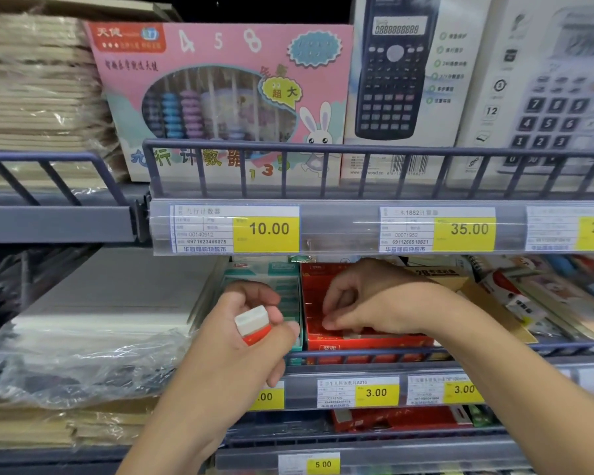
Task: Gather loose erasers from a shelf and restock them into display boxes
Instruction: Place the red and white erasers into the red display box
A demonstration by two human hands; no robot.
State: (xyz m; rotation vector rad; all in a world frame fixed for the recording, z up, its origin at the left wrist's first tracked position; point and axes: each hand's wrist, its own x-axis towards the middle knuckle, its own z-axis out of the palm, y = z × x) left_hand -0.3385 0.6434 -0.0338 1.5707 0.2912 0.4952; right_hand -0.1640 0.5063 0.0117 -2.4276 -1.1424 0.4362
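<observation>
My left hand [244, 334] grips a white eraser with a red sleeve [253, 324] in front of the middle shelf. Behind it stands a teal display box [282, 286] with rows of erasers. To its right is a red display box [364, 341]; my right hand [360, 303] reaches down into it, fingers curled with the tips low among the erasers inside. Whether those fingers pinch an eraser is hidden by the hand itself.
A wire rail [391, 353] runs along the shelf front below the boxes. Plastic-wrapped paper stacks [83, 365] lie at the left. Mixed stationery packs [535, 296] crowd the right. An abacus box [227, 97] and calculator boxes [398, 73] stand on the shelf above.
</observation>
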